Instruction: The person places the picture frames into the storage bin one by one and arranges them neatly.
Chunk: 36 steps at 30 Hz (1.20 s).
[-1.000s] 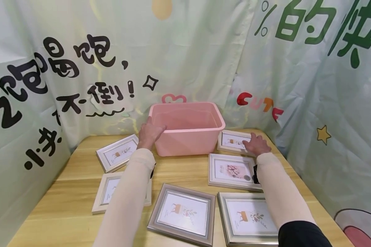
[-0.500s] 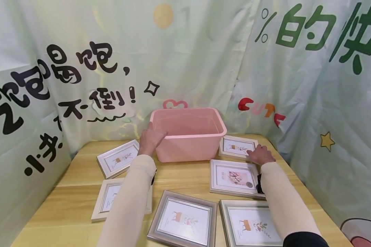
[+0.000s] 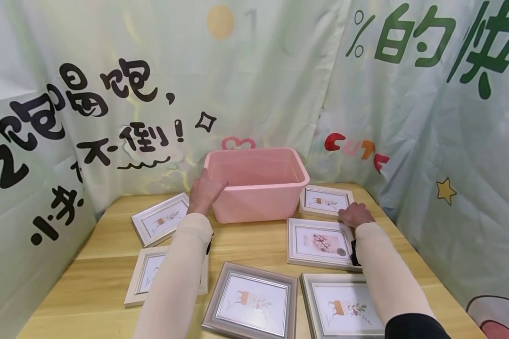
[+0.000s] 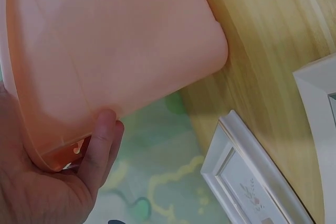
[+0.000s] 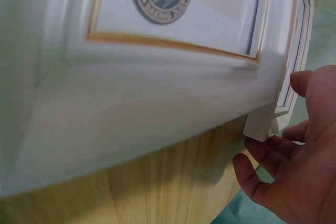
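Observation:
My left hand (image 3: 205,192) grips the left end of a pink plastic bin (image 3: 258,203) at its rim. The left wrist view shows fingers (image 4: 100,145) against the bin's outer wall, with the rim held in the hand. On the right, my right hand (image 3: 356,215) holds a small white picture frame (image 3: 307,200) by its right end. In the right wrist view, the thumb lies over the frame's face and fingertips (image 5: 260,148) are at its lower edge. Just in front lies a white picture frame with a pink flower print (image 3: 297,240), close beside my right wrist.
Two white frames, a tilted one (image 3: 146,226) and a nearer one (image 3: 137,282), lie on the left of the wooden table (image 3: 89,282). A grey-brown frame (image 3: 220,301) and a silver frame (image 3: 307,301) lie in front. Printed curtains (image 3: 271,94) enclose the table.
Both hands keep nearly the same places, the left on the bin and the right at the small frame. The head view has shifted slightly.

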Tool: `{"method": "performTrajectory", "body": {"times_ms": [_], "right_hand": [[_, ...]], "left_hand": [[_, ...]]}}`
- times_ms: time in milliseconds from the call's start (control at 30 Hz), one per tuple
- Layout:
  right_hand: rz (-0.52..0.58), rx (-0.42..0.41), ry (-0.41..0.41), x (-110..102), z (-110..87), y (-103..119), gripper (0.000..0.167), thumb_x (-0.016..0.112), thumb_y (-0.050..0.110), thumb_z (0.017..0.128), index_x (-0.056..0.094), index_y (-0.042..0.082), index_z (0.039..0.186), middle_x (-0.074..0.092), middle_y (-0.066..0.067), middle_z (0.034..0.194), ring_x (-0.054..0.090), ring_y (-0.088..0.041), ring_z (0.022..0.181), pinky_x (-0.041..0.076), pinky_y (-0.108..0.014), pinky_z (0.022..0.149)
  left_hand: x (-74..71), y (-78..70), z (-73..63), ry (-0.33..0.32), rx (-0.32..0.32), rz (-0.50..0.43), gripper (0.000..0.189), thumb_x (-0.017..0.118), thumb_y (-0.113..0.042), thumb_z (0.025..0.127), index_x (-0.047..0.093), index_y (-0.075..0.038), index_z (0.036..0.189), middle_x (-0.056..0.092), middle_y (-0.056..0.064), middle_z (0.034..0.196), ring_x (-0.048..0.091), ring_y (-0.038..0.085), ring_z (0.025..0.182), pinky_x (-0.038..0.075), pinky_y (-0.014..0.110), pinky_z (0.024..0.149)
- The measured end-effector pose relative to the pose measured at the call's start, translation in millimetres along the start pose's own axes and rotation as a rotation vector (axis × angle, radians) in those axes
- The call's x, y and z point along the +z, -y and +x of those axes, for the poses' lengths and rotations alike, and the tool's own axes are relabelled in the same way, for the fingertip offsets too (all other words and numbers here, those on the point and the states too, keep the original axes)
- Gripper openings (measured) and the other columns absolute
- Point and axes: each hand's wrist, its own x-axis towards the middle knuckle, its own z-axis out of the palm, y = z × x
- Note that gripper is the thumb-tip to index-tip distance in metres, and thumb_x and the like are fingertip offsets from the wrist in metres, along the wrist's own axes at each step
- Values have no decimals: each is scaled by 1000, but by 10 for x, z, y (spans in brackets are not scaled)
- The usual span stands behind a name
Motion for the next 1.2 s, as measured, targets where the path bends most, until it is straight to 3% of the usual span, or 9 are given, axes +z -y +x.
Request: {"method": "performTrajectory", "body": {"times_ms": [167, 633, 1033, 1200], "right_hand": [[-29, 0, 7, 27, 3, 29, 60, 32, 28, 95, 42, -22, 126, 37, -43, 121, 44, -55, 111, 41, -60, 94], [-26, 64, 5, 86, 118, 32, 56, 28, 25, 98, 45, -23, 122, 38, -43, 115, 45, -53, 108, 43, -58, 91], [77, 145, -72, 96, 156, -13, 56, 30, 21, 94, 42, -28, 119, 37, -46, 115, 45, -55, 108, 44, -62, 87], [47, 108, -80, 94, 169, -29, 53, 33, 17, 92, 45, -28, 115, 40, -47, 112, 47, -57, 105, 46, -61, 84]], "left_hand": [[-4, 18, 11, 6, -17, -13, 95, 58, -54, 79, 14, -20, 157, 39, 24, 144, 44, 38, 126, 36, 53, 109], [-24, 40, 8, -16, -3, -16, 94, 60, -51, 77, 18, -20, 155, 43, 24, 139, 47, 39, 120, 39, 54, 105], [-6, 23, 67, -31, 20, -5, 91, 60, -51, 76, 25, -19, 152, 47, 23, 135, 49, 38, 118, 41, 53, 102], [11, 21, 60, -19, 3, 2, 93, 59, -52, 77, 20, -20, 155, 43, 24, 141, 47, 38, 122, 39, 53, 105]]}}
